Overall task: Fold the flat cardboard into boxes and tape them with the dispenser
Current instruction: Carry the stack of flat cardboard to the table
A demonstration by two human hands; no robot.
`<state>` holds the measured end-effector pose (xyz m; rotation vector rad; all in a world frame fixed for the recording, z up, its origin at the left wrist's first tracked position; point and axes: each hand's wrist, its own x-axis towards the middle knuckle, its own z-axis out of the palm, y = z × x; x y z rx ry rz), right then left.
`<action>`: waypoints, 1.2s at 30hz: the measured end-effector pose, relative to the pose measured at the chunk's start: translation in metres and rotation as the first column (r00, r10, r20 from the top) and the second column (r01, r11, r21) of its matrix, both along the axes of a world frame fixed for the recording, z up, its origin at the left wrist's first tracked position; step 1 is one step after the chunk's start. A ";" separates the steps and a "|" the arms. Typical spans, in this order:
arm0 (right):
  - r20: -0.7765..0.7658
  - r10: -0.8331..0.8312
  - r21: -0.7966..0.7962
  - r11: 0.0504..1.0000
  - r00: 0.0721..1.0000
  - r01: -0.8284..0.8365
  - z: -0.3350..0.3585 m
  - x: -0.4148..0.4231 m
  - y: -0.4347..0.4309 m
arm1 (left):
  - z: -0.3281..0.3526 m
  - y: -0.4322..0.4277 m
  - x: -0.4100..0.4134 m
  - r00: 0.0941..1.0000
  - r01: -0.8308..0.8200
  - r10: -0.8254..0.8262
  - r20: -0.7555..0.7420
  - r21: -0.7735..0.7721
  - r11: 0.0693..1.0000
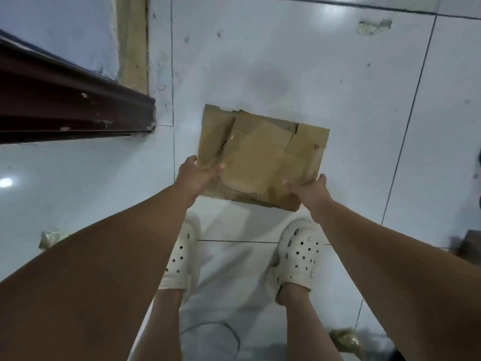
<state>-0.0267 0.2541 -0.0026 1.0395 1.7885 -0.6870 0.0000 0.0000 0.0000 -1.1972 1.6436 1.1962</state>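
A flat brown cardboard piece [260, 155], folded down with overlapping flaps, is held above the white tiled floor in front of my feet. My left hand [196, 175] grips its near left edge, thumb on top of the card. My right hand [308, 190] grips the near right corner, fingers curled over the edge. Old clear tape shines on one flap. No tape dispenser is in view.
A dark brown door frame [75, 110] runs along the left. Crumpled tape scraps lie on the floor [286, 48] at top right [373, 26], lower left [50, 238] and bottom right [346, 340]. My white clogs [299, 254] stand just below the cardboard. A dark object [468, 246] sits at the right edge.
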 end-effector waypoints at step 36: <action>-0.193 -0.408 -0.286 0.893 0.892 0.346 -0.008 -0.006 -0.009 | -0.012 0.008 0.017 0.929 -0.362 0.368 -0.032 0.117 0.925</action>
